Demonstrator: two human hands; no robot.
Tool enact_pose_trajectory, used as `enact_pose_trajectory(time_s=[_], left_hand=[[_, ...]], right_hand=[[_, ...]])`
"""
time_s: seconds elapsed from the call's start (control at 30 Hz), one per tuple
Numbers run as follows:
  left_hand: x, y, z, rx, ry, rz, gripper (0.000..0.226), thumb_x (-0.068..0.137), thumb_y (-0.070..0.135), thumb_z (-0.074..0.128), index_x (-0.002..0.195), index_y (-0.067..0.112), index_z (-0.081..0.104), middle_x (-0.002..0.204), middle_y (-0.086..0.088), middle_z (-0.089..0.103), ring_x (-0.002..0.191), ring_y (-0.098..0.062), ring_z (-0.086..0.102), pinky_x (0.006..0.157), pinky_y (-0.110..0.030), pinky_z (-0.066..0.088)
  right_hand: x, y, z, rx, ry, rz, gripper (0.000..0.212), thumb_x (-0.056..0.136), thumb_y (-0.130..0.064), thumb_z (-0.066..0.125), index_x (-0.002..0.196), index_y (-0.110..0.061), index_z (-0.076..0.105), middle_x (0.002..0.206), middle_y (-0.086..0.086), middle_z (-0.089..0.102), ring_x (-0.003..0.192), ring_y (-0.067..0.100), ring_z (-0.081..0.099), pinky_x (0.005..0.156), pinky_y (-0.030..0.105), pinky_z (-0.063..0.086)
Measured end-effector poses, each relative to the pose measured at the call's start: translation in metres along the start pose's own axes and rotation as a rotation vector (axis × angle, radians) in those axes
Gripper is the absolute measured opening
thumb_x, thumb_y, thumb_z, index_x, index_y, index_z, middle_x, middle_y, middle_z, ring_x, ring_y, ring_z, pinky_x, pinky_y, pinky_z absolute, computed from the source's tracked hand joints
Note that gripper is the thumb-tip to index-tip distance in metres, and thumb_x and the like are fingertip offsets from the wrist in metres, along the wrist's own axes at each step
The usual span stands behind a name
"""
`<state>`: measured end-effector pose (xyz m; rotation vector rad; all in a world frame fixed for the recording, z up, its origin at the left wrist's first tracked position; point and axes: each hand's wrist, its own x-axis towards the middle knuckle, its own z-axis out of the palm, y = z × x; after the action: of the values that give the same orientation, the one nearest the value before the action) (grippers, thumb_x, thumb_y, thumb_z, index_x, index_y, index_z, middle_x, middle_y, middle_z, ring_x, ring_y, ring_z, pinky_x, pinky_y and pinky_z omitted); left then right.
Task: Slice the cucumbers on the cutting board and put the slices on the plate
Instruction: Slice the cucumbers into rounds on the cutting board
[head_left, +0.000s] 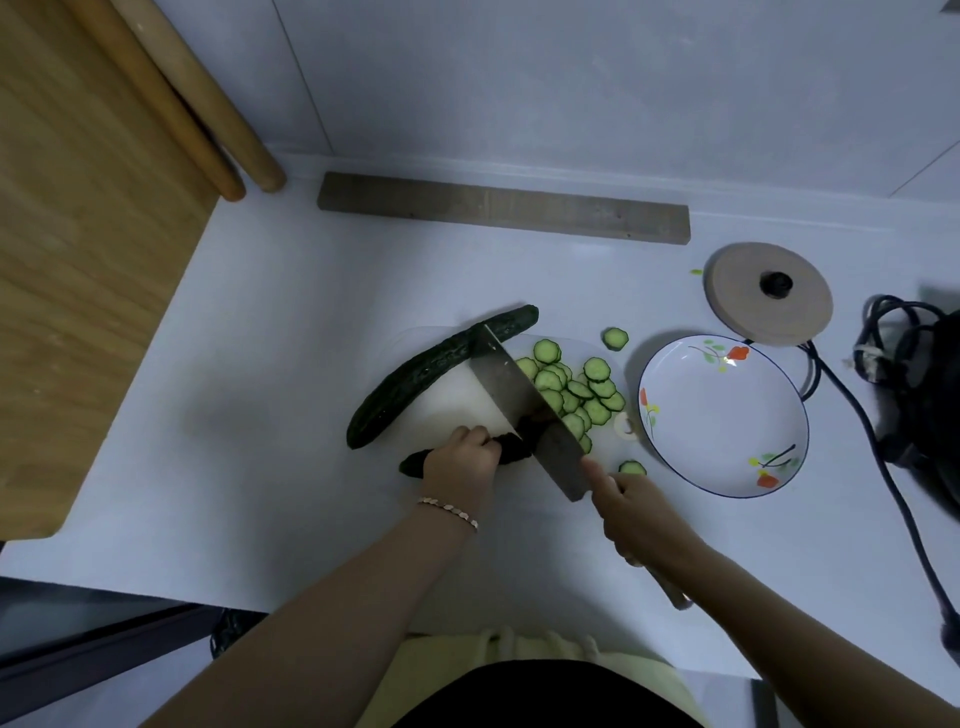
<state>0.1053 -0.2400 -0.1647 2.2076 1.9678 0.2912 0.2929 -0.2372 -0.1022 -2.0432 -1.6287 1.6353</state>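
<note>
A white counter (291, 322) runs back to a pale wall at twelve o'clock, where a grey wooden strip (504, 207) lies along the joint. Two round wooden poles (208, 109) lean in the corner at eleven o'clock, and a broad wooden panel (78, 249) fills the nine o'clock side. A white cutting board (457, 402) lies mid-counter. On it the left hand (460, 462) holds a dark cucumber (508, 446), fingers curled over it, and a bracelet (448, 506) circles the wrist. The right hand (636, 514) grips the handle of a cleaver (519, 395), forefinger stretched along the blade, whose edge rests on the cucumber just beside the left fingertips. A whole cucumber (426, 371) lies at ten o'clock of the blade. Cut slices (571, 392) are heaped on the board's three o'clock half, and two strays lie just off it. The flowered plate (727, 410) sits at three o'clock of the board. A round wooden lid (737, 296) lies at one o'clock of the plate, and a black cable (857, 410) trails at three o'clock.
</note>
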Motion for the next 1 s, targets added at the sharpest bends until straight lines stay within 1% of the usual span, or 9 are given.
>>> enact_pose_trajectory(time_s=[0.1,0.17,0.33,0.5,0.6,0.7,0.8,0.9,1.0], left_hand=[[0.002,0.001,-0.003,0.007,-0.048,-0.023,0.035,0.023,0.005,0.089,0.042,0.017,0.061,0.048,0.003,0.053,0.044,-0.015,0.054,0.032,-0.012,0.023],[0.002,0.001,-0.004,0.006,-0.062,-0.020,0.037,0.020,0.006,0.089,0.041,0.017,0.061,0.048,0.003,0.052,0.043,-0.015,0.054,0.032,-0.012,0.022],[0.002,0.002,-0.004,0.033,-0.078,-0.008,0.039,0.018,0.006,0.089,0.039,0.016,0.059,0.047,0.002,0.051,0.042,-0.015,0.052,0.035,-0.012,0.017],[0.003,0.001,0.001,0.007,-0.085,-0.002,0.039,0.018,0.002,0.089,0.039,0.014,0.059,0.048,0.000,0.053,0.042,-0.018,0.053,0.031,-0.013,0.029],[0.003,0.002,0.001,-0.001,-0.079,-0.001,0.039,0.017,0.002,0.089,0.038,0.014,0.058,0.047,0.000,0.052,0.041,-0.018,0.052,0.031,-0.013,0.029],[0.003,0.003,-0.001,-0.007,-0.065,-0.006,0.040,0.017,0.001,0.088,0.038,0.013,0.056,0.046,0.000,0.050,0.041,-0.018,0.051,0.031,-0.013,0.029],[0.001,0.004,-0.004,-0.019,-0.044,-0.001,0.040,0.019,-0.001,0.086,0.038,0.012,0.054,0.046,-0.001,0.050,0.041,-0.018,0.051,0.033,-0.014,0.027],[-0.001,0.004,-0.004,-0.005,-0.007,0.010,0.037,0.022,-0.001,0.087,0.042,0.013,0.059,0.050,-0.001,0.054,0.044,-0.018,0.054,0.034,-0.014,0.026],[-0.004,0.000,-0.002,-0.024,0.043,0.023,0.037,0.025,0.000,0.089,0.052,0.013,0.068,0.058,-0.001,0.062,0.049,-0.019,0.059,0.035,-0.016,0.037]], right_hand=[[-0.004,-0.005,-0.007,-0.096,0.005,-0.037,0.052,0.094,-0.054,0.036,0.059,-0.016,0.032,0.052,0.001,0.033,0.040,0.009,0.031,0.049,0.025,0.027],[-0.006,-0.008,-0.010,-0.116,0.012,-0.045,0.052,0.095,-0.053,0.036,0.060,-0.014,0.034,0.056,0.004,0.036,0.046,0.014,0.034,0.050,0.026,0.029],[-0.008,-0.010,-0.011,-0.170,-0.004,-0.075,0.052,0.094,-0.053,0.035,0.063,-0.012,0.035,0.059,0.008,0.036,0.047,0.016,0.034,0.053,0.027,0.030],[-0.008,-0.010,-0.011,-0.158,-0.010,-0.058,0.053,0.094,-0.053,0.036,0.058,-0.015,0.035,0.052,0.002,0.035,0.045,0.013,0.033,0.049,0.025,0.028],[-0.009,-0.009,-0.010,-0.193,-0.010,-0.057,0.053,0.095,-0.053,0.034,0.058,-0.015,0.034,0.052,0.002,0.036,0.044,0.013,0.033,0.049,0.025,0.028],[-0.007,-0.008,-0.005,-0.263,0.004,-0.086,0.055,0.096,-0.052,0.031,0.059,-0.012,0.039,0.058,0.007,0.044,0.050,0.017,0.041,0.056,0.027,0.036],[0.000,-0.004,0.005,-0.302,0.034,-0.092,0.055,0.097,-0.050,0.031,0.060,-0.010,0.040,0.056,0.004,0.040,0.056,0.019,0.043,0.058,0.031,0.033],[0.003,0.006,0.015,-0.276,0.057,-0.108,0.053,0.097,-0.048,0.033,0.057,-0.013,0.033,0.053,0.002,0.034,0.052,0.017,0.037,0.055,0.032,0.028],[0.004,0.013,0.017,-0.101,0.029,-0.045,0.052,0.096,-0.048,0.034,0.054,-0.018,0.036,0.049,0.000,0.036,0.045,0.014,0.036,0.053,0.027,0.032]])
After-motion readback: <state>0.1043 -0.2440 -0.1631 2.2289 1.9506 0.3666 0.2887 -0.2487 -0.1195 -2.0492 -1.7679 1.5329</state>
